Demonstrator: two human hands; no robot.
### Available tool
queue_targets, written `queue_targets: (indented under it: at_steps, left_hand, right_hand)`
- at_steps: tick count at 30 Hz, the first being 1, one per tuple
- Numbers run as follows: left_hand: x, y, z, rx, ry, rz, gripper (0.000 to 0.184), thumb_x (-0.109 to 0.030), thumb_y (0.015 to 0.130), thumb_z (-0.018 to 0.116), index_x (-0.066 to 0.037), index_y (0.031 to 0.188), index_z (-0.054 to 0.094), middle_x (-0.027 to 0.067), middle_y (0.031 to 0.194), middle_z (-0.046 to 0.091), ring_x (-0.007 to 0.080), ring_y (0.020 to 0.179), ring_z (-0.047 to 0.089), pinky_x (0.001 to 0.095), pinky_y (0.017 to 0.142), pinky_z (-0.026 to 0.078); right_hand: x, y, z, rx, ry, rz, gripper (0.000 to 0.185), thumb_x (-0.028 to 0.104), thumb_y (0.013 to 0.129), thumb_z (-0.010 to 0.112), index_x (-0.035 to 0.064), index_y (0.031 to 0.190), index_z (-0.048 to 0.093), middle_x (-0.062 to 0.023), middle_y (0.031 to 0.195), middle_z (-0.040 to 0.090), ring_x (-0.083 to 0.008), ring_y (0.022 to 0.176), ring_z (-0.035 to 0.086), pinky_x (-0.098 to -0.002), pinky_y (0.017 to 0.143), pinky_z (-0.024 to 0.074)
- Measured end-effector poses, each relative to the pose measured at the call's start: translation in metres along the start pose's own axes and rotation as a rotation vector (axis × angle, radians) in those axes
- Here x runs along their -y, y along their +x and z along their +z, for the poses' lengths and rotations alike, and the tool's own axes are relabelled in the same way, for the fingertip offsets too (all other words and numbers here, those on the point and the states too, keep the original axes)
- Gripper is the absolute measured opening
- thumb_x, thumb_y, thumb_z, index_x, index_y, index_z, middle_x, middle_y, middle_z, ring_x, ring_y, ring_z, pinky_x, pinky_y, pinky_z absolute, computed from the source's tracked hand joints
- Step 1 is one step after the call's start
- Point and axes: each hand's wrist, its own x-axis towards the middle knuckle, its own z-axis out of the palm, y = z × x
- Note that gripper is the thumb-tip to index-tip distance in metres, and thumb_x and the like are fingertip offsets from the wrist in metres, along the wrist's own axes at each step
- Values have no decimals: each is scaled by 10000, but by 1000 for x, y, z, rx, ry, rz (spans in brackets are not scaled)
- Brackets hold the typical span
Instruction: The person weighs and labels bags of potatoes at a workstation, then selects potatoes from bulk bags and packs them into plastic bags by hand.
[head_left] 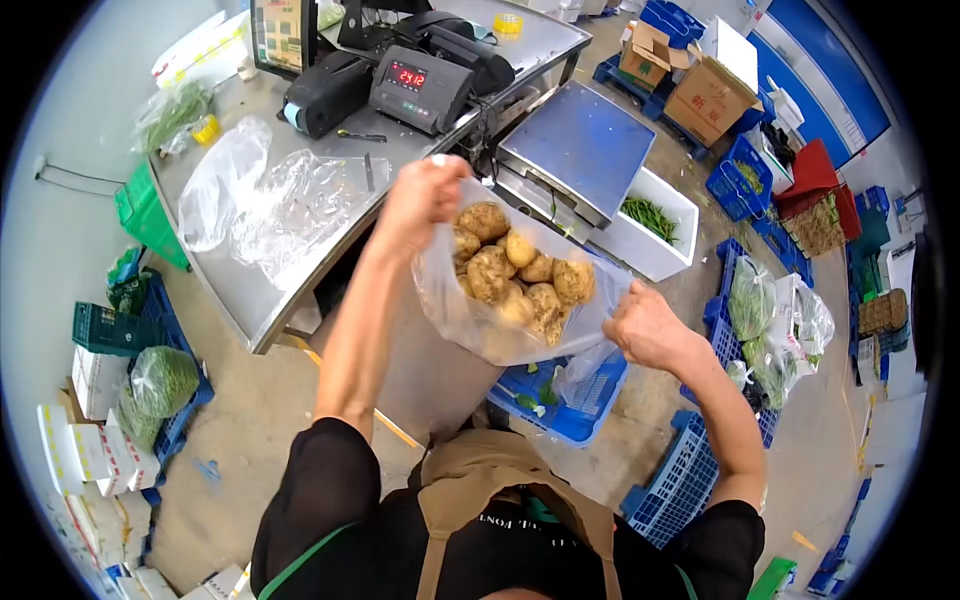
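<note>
Between my two hands hangs a clear plastic bag (440, 285), its mouth stretched wide. Several earth-stained potatoes (490, 272) lie inside it. My left hand (428, 200) is a closed fist around the bag's upper left edge. On the other side, my right hand (645, 322) grips the bag's right edge, fingers closed. Just beyond the bag is a weighing scale's flat metal platform (578, 150). The scale's display unit (420, 90), lit with red digits, stands on the steel table to the upper left.
Loose clear plastic bags (290, 205) lie on the steel table (225, 290). A white foam box (665, 240) of green vegetables stands beside the scale. Below the potatoes is a blue crate (590, 410). Bagged greens (752, 300), blue pallets (675, 480) and cardboard boxes (710, 100) line the right side.
</note>
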Motion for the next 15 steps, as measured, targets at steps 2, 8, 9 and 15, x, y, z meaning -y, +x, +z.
queue_targets:
  at_steps: [2, 8, 9, 15]
  left_hand:
    - [-11, -2, -19, 129, -30, -83, 197, -186, 932, 522, -30, 818, 561, -47, 548, 409, 45, 439, 333, 197, 390, 260]
    - [-3, -18, -14, 74, 139, -114, 234, -215, 940, 518, -18, 820, 558, -8, 588, 489, 98, 521, 455, 231, 501, 389]
    - [-2, -20, -17, 94, 200, -95, 254, -257, 932, 538, -39, 806, 570, 0, 633, 541, 102, 584, 537, 239, 572, 461]
    - [10, -30, -14, 102, 326, -63, 299, -356, 861, 644, -63, 811, 607, 15, 687, 600, 114, 671, 600, 265, 677, 483]
  right_hand:
    - [-2, 9, -2, -84, 27, 12, 103, 123, 595, 624, 91, 551, 537, -44, 567, 550, -211, 636, 516, -342, 688, 377]
    - [-4, 31, 12, -159, 35, -41, 100, 143, 648, 657, 86, 616, 581, -41, 580, 565, -227, 707, 507, -401, 898, 357]
    - [-7, 30, 17, -188, 64, -47, 111, 153, 662, 665, 86, 623, 585, -41, 585, 569, -230, 712, 510, -404, 898, 358]
    - [-15, 28, 23, -224, 97, -16, 203, 271, 720, 703, 80, 723, 635, -51, 670, 607, -242, 808, 538, -502, 989, 323]
